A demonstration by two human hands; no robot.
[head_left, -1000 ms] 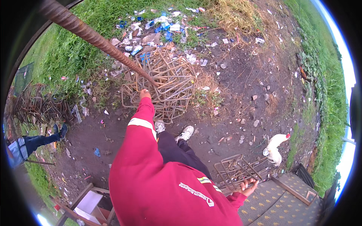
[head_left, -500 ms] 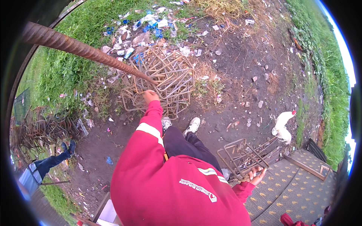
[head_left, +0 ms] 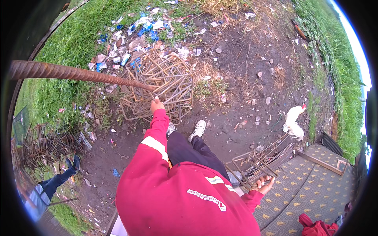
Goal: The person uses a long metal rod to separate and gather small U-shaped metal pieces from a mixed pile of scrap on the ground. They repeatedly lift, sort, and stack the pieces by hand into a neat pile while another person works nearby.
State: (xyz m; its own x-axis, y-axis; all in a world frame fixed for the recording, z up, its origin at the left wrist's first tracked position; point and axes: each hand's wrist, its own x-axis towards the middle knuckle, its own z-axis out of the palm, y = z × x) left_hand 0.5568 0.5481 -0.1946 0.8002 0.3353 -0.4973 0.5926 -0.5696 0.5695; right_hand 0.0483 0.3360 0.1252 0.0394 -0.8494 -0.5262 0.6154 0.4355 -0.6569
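A large tangled heap of bent rebar stirrups point(head_left: 173, 82), rusty and squarish, lies on the ground before my feet. At its near edge is my left hand point(head_left: 157, 105), thumb up and fingers curled, seemingly around a rod; the fingers are partly hidden. Low on the right, my right hand point(head_left: 265, 184) is closed on a few rectangular rebar stirrups point(head_left: 245, 164), held beside my hip. A thick ribbed steel bar point(head_left: 78, 73) slants in from the left, close to the camera, and its far end meets the heap.
A white chicken point(head_left: 292, 122) stands to the right. Straight steel rods point(head_left: 281, 154) lie next to a patterned mat or board point(head_left: 303, 185). Litter point(head_left: 145, 25) spreads behind the heap. At left are more bent bars point(head_left: 47, 143) and another person's leg point(head_left: 59, 177).
The view has shifted, and the ribbed bar now lies flatter across the left. My left hand sits slightly further right against the heap. The right hand keeps its hold.
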